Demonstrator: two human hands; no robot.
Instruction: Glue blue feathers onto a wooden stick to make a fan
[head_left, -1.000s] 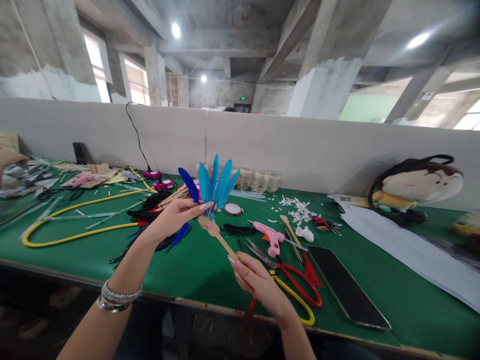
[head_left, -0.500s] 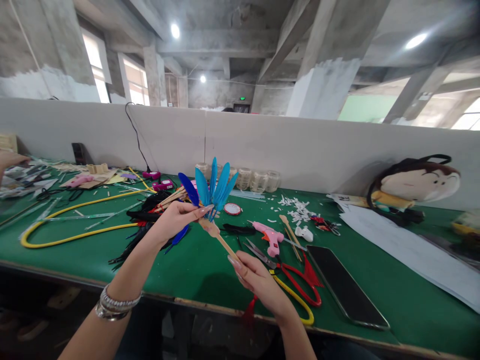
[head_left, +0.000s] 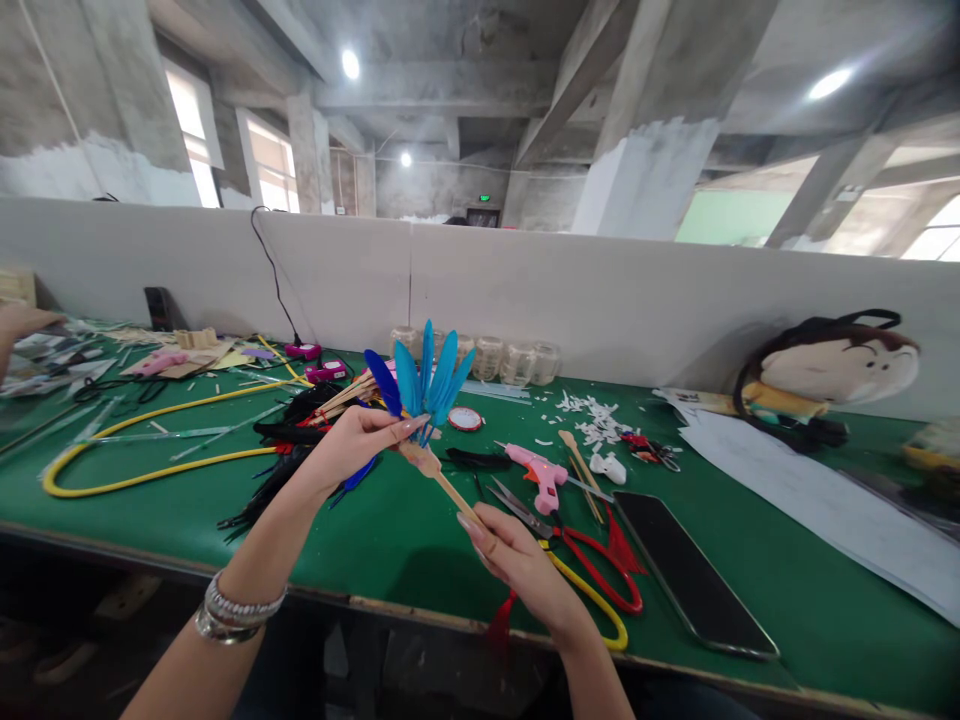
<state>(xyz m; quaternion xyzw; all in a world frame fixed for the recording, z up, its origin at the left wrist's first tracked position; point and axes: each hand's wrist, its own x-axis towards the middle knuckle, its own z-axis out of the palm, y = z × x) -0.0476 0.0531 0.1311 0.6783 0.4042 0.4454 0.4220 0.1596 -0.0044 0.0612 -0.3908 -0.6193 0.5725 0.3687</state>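
Got my left hand [head_left: 360,445] closed in a firm pinch around the base of a fan of blue feathers [head_left: 427,385], right where they meet a flat wooden stick [head_left: 442,485], and my right hand [head_left: 517,570] has the thin lower end of that stick between its fingertips, so the whole piece is up in the air above the bench. Stacked silver bangles [head_left: 236,610] sit on my left wrist. Just below my right hand, on the green bench mat [head_left: 420,550], there's a pair of red-handled scissors [head_left: 600,570] beside a yellow-handled tool [head_left: 592,600], with a pink glue gun [head_left: 536,475] just past them and a black phone [head_left: 690,575] lying to the right. Over on the left, a yellow hose [head_left: 150,450] loops across the mat near a pile of black feathers [head_left: 289,430], and another person's hand [head_left: 22,320] pokes in at the far edge. Further back are paper scraps [head_left: 589,420], a row of glass jars [head_left: 495,358] and a big plush doll [head_left: 840,370] against a white partition [head_left: 600,300]. Beyond that it's a raw concrete room, with chunky pillars [head_left: 652,180], bright windows [head_left: 195,130] and ceiling lights [head_left: 350,64].
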